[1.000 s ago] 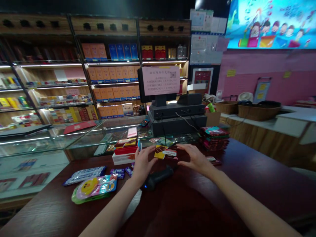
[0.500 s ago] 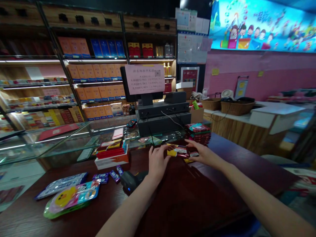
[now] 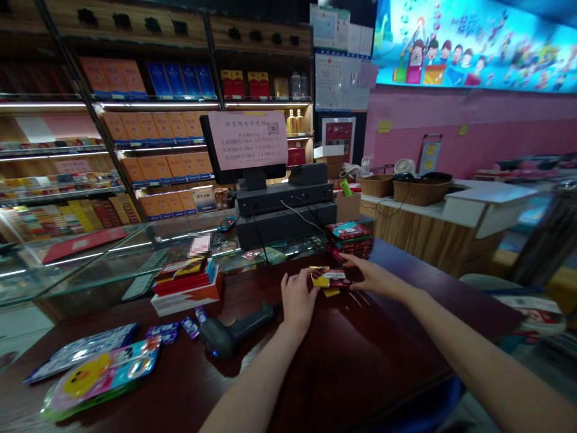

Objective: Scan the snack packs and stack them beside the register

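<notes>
Between my hands is a small red and yellow snack packet (image 3: pixel 331 277) with a pale label, just above the dark counter. My left hand (image 3: pixel 298 300) is closed on its left end, fingers bent over the edge. At the right end, my right hand (image 3: pixel 370 278) grips it between thumb and fingers. A bit of another yellow-edged packet (image 3: pixel 332 293) shows underneath. Behind my right hand stands a pile of dark red packets (image 3: pixel 349 236). Left of my left hand lies a black handheld scanner (image 3: pixel 234 329) with a blue light.
Similar packets are stacked on a white and orange box (image 3: pixel 187 299) at the left. Small purple packets (image 3: pixel 164 332), a blue-white packet (image 3: pixel 85 349) and a duck-patterned blister pack (image 3: pixel 101 374) lie nearer. A monitor (image 3: pixel 246 141) bearing a pink notice stands behind the counter (image 3: pixel 360 367).
The view has shifted right, so the scanner shows fully. The packet stays between my hands, sitting over the lower one, which now shows less beside my right hand.
</notes>
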The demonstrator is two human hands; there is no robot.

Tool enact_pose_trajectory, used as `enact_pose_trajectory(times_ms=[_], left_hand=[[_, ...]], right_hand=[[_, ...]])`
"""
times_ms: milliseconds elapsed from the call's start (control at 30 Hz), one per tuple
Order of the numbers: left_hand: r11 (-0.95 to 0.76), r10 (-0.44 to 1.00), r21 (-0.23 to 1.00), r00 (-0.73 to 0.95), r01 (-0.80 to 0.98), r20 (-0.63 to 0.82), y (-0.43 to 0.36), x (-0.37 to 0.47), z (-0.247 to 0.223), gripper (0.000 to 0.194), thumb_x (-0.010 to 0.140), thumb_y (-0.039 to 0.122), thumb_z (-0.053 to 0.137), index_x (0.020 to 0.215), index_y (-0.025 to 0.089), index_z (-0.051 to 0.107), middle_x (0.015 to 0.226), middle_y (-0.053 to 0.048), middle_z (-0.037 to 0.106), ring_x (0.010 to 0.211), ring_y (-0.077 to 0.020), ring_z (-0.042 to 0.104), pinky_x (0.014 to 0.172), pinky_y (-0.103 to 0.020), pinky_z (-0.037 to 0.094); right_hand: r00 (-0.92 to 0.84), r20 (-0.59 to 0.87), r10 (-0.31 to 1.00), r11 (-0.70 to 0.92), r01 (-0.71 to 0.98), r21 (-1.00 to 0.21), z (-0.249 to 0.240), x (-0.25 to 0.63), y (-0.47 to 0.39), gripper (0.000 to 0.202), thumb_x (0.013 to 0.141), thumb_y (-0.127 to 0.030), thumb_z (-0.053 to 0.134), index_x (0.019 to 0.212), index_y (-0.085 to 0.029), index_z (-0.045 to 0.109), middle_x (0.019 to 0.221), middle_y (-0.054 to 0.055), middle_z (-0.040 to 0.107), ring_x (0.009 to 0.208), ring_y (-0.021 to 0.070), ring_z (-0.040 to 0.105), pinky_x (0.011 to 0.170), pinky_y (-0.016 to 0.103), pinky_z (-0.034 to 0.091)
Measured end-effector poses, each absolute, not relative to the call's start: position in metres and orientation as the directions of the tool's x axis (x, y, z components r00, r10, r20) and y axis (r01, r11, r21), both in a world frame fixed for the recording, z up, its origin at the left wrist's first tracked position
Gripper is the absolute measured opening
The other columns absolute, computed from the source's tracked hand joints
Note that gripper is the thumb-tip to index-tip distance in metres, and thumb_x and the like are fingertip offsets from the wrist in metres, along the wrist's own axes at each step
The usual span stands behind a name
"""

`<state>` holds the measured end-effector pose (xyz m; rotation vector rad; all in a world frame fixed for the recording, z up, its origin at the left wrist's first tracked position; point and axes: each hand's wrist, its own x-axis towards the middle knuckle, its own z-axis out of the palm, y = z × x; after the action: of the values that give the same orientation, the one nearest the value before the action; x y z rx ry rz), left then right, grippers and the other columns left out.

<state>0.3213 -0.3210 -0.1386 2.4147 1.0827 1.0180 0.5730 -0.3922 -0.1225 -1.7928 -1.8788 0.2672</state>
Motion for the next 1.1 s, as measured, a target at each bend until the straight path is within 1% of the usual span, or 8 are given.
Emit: enact_pose_trajectory(times_ms=[133, 300, 433, 633, 800, 900, 1100], left_hand=[[-0.643, 0.766, 0.565, 0.446, 0.517, 0.463, -0.324, 0.332, -0.146, 0.042, 0.080, 0.016, 0.072, 0.117, 0.031, 0.057, 0.109, 0.001, 0.073, 0.111, -0.0180, 0.063, 0.116, -0.044, 0.026], [-0.584, 0.807, 0.651, 0.435, 0.485, 0.399, -0.330, 0.339, -0.150, 0.043, 0.079, 0.013, 0.071, 0.116, 0.029, 0.056, 0.113, 0.002, 0.074, 0.112, -0.0186, 0.064, 0.115, -0.044, 0.027], [-0.549, 0.824, 0.694, 0.444, 0.466, 0.353, -0.333, 0.343, -0.150, 0.046, 0.079, 0.011, 0.068, 0.119, 0.029, 0.054, 0.118, 0.001, 0.073, 0.115, -0.0187, 0.064, 0.116, -0.045, 0.024], [-0.517, 0.840, 0.704, 0.448, 0.488, 0.306, -0.336, 0.342, -0.152, 0.047, 0.079, 0.010, 0.066, 0.120, 0.029, 0.051, 0.119, 0.000, 0.073, 0.118, -0.0187, 0.063, 0.117, -0.047, 0.022], [-0.515, 0.839, 0.696, 0.457, 0.499, 0.293, -0.336, 0.341, -0.154, 0.049, 0.079, 0.010, 0.067, 0.122, 0.028, 0.050, 0.119, 0.000, 0.073, 0.118, -0.0193, 0.063, 0.117, -0.046, 0.022], [-0.514, 0.839, 0.692, 0.463, 0.506, 0.284, -0.336, 0.341, -0.155, 0.052, 0.079, 0.010, 0.068, 0.124, 0.029, 0.049, 0.118, 0.000, 0.073, 0.118, -0.0192, 0.063, 0.117, -0.046, 0.022], [-0.512, 0.840, 0.688, 0.466, 0.515, 0.277, -0.335, 0.342, -0.156, 0.052, 0.079, 0.010, 0.068, 0.124, 0.029, 0.050, 0.118, 0.000, 0.073, 0.118, -0.0188, 0.062, 0.117, -0.045, 0.023]], right_hand=[[0.032, 0.173, 0.984, 0.054, 0.878, -0.475, -0.126, 0.583, -0.392, 0.097, 0.069, -0.025, 0.072, 0.155, -0.027, 0.027, 0.131, 0.011, 0.066, 0.123, 0.0310, 0.060, 0.107, 0.045, 0.041], [0.024, 0.131, 0.991, 0.039, 0.891, -0.452, -0.131, 0.597, -0.387, 0.096, 0.068, -0.023, 0.071, 0.154, -0.026, 0.030, 0.134, 0.011, 0.065, 0.125, 0.0317, 0.058, 0.108, 0.044, 0.040], [0.014, 0.106, 0.994, 0.033, 0.902, -0.431, -0.135, 0.606, -0.381, 0.099, 0.066, -0.021, 0.071, 0.155, -0.026, 0.029, 0.136, 0.010, 0.063, 0.126, 0.0315, 0.057, 0.107, 0.043, 0.041], [-0.003, 0.076, 0.997, 0.033, 0.916, -0.399, -0.138, 0.606, -0.373, 0.100, 0.066, -0.020, 0.070, 0.156, -0.029, 0.028, 0.136, 0.008, 0.064, 0.126, 0.0301, 0.057, 0.106, 0.041, 0.041], [0.004, 0.025, 1.000, 0.006, 0.929, -0.369, -0.132, 0.602, -0.372, 0.101, 0.065, -0.018, 0.068, 0.156, -0.025, 0.028, 0.138, 0.010, 0.062, 0.126, 0.0309, 0.055, 0.107, 0.041, 0.040], [0.016, 0.000, 1.000, -0.015, 0.932, -0.362, -0.129, 0.602, -0.371, 0.101, 0.064, -0.016, 0.067, 0.156, -0.025, 0.028, 0.138, 0.010, 0.062, 0.125, 0.0310, 0.056, 0.106, 0.041, 0.041], [-0.003, -0.029, 1.000, -0.008, 0.923, -0.385, -0.132, 0.605, -0.367, 0.103, 0.064, -0.014, 0.067, 0.157, -0.019, 0.025, 0.140, 0.013, 0.060, 0.127, 0.0301, 0.056, 0.109, 0.039, 0.039]])
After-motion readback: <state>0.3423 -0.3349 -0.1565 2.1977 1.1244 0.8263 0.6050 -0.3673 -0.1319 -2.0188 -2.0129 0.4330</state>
